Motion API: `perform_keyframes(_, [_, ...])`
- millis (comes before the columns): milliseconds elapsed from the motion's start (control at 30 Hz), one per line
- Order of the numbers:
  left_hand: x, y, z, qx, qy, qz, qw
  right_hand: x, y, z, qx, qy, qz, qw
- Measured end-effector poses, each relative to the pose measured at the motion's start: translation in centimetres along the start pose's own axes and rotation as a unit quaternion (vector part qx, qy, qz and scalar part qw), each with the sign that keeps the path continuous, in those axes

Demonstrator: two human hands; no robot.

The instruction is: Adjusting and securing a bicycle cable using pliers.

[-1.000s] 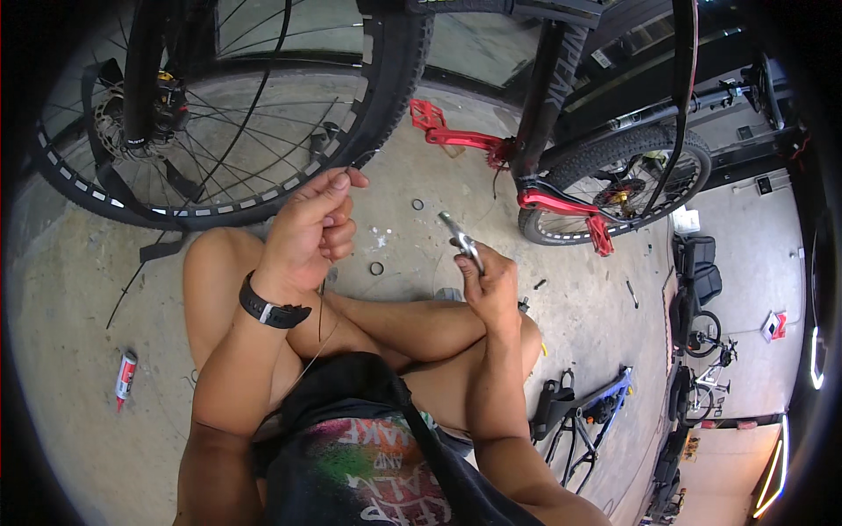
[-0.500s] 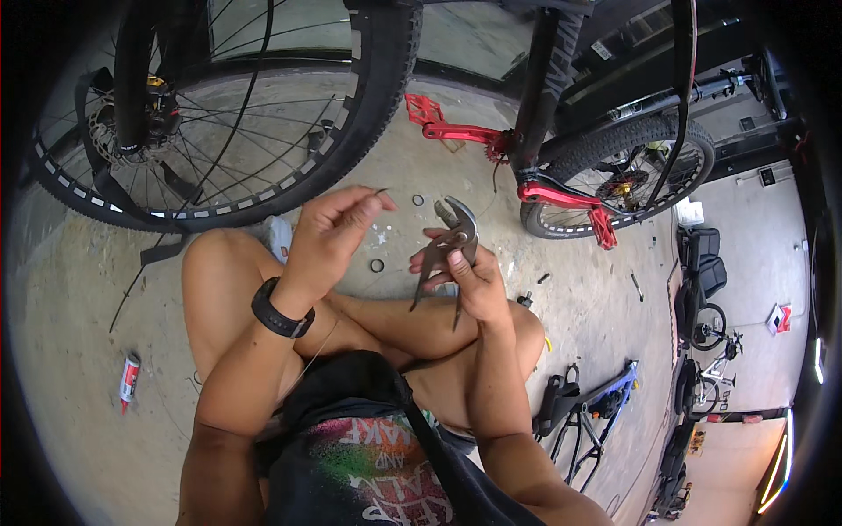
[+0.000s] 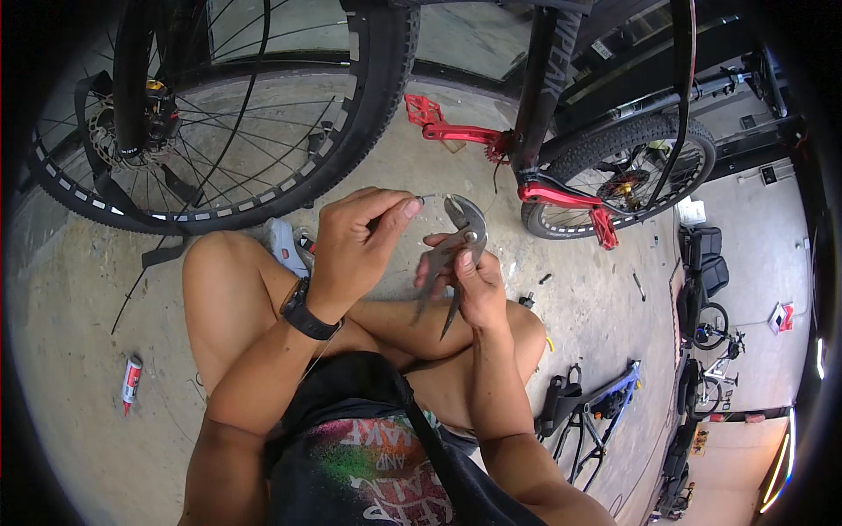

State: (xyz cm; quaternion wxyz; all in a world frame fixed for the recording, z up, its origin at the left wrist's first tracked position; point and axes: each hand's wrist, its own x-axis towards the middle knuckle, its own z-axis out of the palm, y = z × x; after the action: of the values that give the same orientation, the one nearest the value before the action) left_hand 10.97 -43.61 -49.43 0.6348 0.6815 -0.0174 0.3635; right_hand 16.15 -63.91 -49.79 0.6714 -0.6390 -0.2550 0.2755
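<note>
sat cross-legged on the grey floor (image 3: 79, 342). pinched a thin wire (image 3: 429, 195) between thumb and index finger of the left hand (image 3: 355, 250), with those fingers closed at the tips and pointing toward 2 o'clock. showed only a short bit of wire past the fingertips, reaching toward 3 o'clock, close to the mouth of the pliers (image 3: 471, 235). could not tell touching from just short of touching there. gripped the pliers in the right hand (image 3: 481, 289), with the thumb over the metal near the pivot and the other fingers curled behind. held them with jaws seemingly parted toward 11 o'clock and both handles spread toward 7 o'clock. wore a black watch (image 3: 309, 311) on the left wrist, at 7 o'clock from that hand.

faced a bicycle, with its front wheel (image 3: 386, 105) at 10 o'clock, a red crank arm (image 3: 465, 136) between 12 and 1, and its rear wheel (image 3: 605, 140) at 2 o'clock. had a red-and-white tube (image 3: 132, 382) lying at 8 o'clock and a blue-and-black bike frame (image 3: 624, 384) between 4 and 5 o'clock.
</note>
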Motion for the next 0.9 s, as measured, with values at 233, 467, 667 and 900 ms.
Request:
perform_keyframes(233, [0.7,0.2,-0.4,0.051,-0.007,-0.021,0.998,0.0,-0.2,0.8,-0.017,0.070,-0.010,0.997])
perform_keyframes(467, [-0.6,0.0,0.3,-0.023,-0.049,0.006,0.999,-0.4,0.2,1.2,-0.022,0.014,-0.040,0.999])
perform_keyframes(667, [-1.4,0.8,0.8,-0.061,-0.057,0.025,0.996,-0.5,0.7,1.5,0.004,0.013,-0.097,0.995])
perform_keyframes(900, [-2.0,1.8,1.0,-0.064,-0.055,0.008,0.996,-0.7,1.1,0.9,0.000,0.006,-0.108,0.994])
